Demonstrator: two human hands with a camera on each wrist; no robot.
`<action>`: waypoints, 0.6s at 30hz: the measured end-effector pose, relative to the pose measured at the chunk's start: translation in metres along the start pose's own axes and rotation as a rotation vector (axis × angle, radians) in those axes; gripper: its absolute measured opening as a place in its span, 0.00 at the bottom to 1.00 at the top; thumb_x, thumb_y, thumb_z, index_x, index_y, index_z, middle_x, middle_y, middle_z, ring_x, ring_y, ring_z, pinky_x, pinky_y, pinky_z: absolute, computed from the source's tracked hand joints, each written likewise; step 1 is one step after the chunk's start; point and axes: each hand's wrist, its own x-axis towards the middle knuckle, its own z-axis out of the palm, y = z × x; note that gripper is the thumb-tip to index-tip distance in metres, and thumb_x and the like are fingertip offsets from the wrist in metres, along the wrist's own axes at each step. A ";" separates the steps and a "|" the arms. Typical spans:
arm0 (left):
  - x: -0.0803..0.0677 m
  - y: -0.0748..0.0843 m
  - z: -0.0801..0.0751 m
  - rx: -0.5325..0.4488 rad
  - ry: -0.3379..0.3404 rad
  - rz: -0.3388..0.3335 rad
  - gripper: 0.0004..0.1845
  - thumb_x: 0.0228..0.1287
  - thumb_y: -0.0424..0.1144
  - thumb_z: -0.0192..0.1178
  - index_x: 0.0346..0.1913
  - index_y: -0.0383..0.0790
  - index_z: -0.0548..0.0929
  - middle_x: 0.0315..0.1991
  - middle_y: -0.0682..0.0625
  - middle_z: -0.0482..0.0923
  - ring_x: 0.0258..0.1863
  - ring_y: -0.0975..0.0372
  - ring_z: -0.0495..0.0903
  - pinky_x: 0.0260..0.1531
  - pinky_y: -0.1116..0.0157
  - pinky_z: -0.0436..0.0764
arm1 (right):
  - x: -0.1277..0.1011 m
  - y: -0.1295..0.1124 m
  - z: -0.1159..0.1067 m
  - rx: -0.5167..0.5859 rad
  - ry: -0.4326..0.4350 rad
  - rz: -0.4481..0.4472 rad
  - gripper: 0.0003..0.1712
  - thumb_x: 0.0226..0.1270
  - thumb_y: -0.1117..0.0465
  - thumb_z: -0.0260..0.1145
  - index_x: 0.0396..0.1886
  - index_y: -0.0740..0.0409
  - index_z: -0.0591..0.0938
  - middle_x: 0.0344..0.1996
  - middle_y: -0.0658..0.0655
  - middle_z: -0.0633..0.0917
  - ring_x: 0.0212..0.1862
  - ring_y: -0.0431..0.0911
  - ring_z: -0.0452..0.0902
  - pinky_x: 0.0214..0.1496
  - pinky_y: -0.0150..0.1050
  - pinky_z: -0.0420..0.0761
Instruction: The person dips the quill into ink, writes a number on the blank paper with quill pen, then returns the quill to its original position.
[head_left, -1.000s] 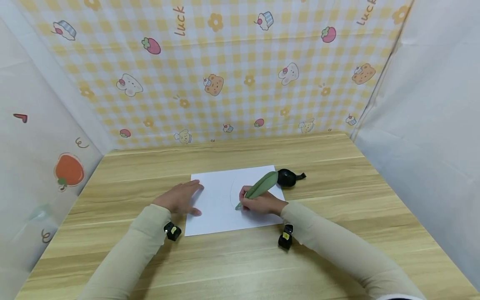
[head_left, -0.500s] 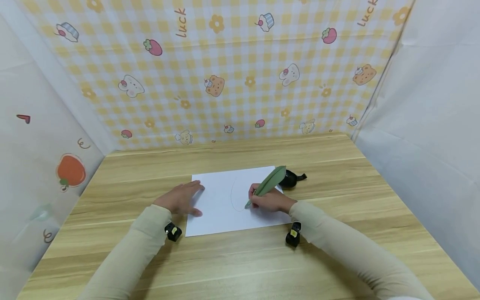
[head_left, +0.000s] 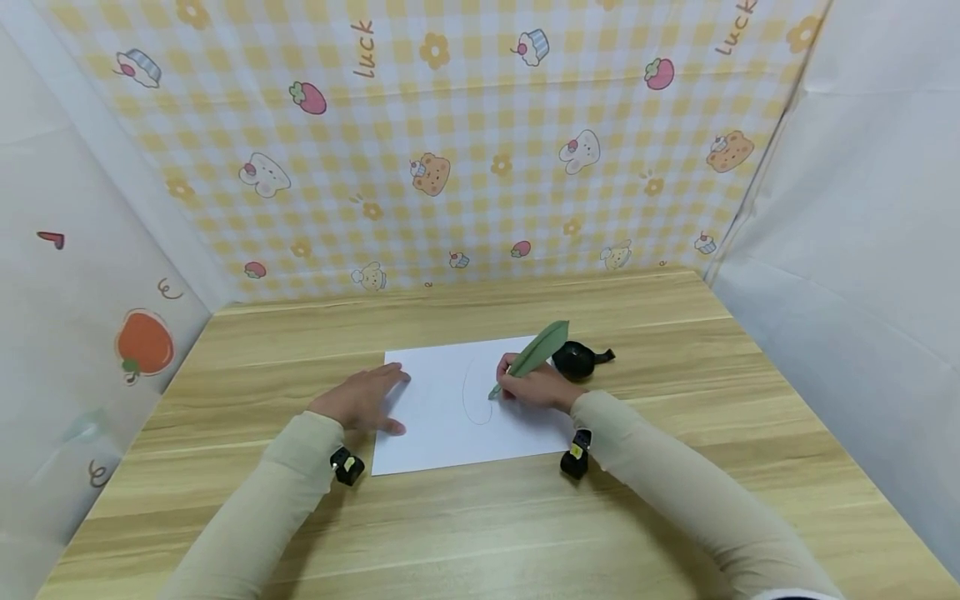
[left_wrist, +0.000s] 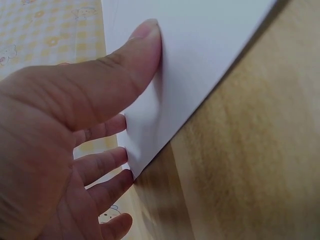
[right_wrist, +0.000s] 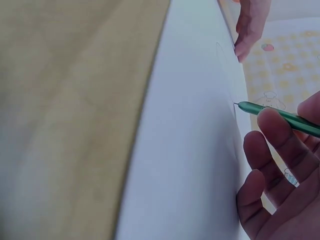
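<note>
A white sheet of paper (head_left: 442,433) lies on the wooden table (head_left: 480,517). My left hand (head_left: 363,400) lies flat with straight fingers on the sheet's left edge, thumb (left_wrist: 125,75) pressing the paper (left_wrist: 200,60). My right hand (head_left: 536,387) grips a green feather-shaped pen (head_left: 532,354), its tip on the paper beside a thin drawn oval line (head_left: 468,392). In the right wrist view the green pen (right_wrist: 280,116) crosses my fingers (right_wrist: 272,150) with its point on the sheet (right_wrist: 195,150).
A small black object (head_left: 577,358) lies just off the sheet's far right corner. Checked cartoon cloth walls (head_left: 450,142) close the back, white sheets close both sides. Bare tabletop surrounds the paper.
My right hand has moved the pen from the oval's lower left, round its bottom, up to its right side. The line has grown. The left hand stays put.
</note>
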 end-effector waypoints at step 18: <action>0.001 0.000 0.001 -0.006 0.001 -0.017 0.44 0.52 0.52 0.73 0.69 0.36 0.67 0.73 0.36 0.54 0.72 0.44 0.53 0.69 0.45 0.53 | 0.014 -0.009 0.012 0.049 -0.002 0.028 0.05 0.66 0.61 0.55 0.33 0.56 0.77 0.23 0.51 0.84 0.26 0.41 0.73 0.29 0.31 0.70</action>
